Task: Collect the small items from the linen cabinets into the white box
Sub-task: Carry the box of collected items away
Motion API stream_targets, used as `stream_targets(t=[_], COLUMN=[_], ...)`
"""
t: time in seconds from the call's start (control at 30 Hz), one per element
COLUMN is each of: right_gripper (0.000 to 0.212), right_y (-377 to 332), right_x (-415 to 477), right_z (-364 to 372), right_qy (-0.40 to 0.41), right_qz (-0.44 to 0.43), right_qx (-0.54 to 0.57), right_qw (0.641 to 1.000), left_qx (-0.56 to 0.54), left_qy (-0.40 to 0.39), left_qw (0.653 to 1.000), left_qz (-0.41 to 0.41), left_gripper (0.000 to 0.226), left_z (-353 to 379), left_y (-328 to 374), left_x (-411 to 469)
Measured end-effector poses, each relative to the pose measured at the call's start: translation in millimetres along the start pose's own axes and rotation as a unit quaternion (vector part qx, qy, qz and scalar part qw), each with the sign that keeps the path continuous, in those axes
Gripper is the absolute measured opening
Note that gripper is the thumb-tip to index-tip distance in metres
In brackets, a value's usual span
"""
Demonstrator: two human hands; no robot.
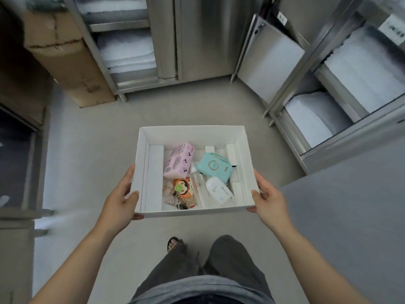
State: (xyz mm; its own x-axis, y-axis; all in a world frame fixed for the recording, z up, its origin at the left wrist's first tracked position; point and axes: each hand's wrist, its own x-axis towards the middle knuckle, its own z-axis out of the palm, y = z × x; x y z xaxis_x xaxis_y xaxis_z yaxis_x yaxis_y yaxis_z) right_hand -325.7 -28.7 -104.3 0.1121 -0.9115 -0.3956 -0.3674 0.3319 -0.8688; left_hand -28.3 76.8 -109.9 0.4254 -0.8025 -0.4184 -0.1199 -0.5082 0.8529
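head view looks straight down on the white box point(195, 133), held out level above the grey floor point(92, 150) between two steel linen cabinets point(197, 40). the left hand point(121, 197) is clamped on the box's left wall near the front corner, thumb over the rim, and the right hand point(268, 198) grips the right wall the same way.

inside, crowded towards the near side, lie a pink tissue pack point(178, 160), a teal toy camera point(214, 167), a clear bottle point(197, 183), a white tube point(219, 190) and an orange keychain figure point(184, 187) with a tangle of charms.

the likely trouble is a tip: the box looks like thin folded card, and the load sits off-centre, so a slack grip on one side could let it sag and send the smooth, rounded bottle rolling out (the soft tissue pack would probably stay put). the walls may also buckle if squeezed hard. the open cabinet doors on the right, hard-edged and glossy, stand close enough to catch a corner while walking.

folded white linen point(127, 53) fills the shelves, soft and layered; a creased cardboard carton point(65, 51) leans at left.
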Motion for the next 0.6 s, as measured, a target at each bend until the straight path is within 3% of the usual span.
stream_targets(t=[0.27, 0.6], right_gripper=[0.053, 0.06], right_y=[-57, -154], right_x=[98, 258], right_z=[72, 170], right_qy=[-0.096, -0.202], right_qz=[-0.017, -0.04], right_qx=[-0.064, -0.083], right_qw=[0.993, 0.975], left_qx=[-0.032, -0.066], left_qy=[0.073, 0.174], left_qw=[0.996, 0.979], left_qz=[-0.041, -0.088], left_gripper=[0.064, 0.068], left_z=[-51, -110], left_y=[-2, 53], left_x=[57, 170])
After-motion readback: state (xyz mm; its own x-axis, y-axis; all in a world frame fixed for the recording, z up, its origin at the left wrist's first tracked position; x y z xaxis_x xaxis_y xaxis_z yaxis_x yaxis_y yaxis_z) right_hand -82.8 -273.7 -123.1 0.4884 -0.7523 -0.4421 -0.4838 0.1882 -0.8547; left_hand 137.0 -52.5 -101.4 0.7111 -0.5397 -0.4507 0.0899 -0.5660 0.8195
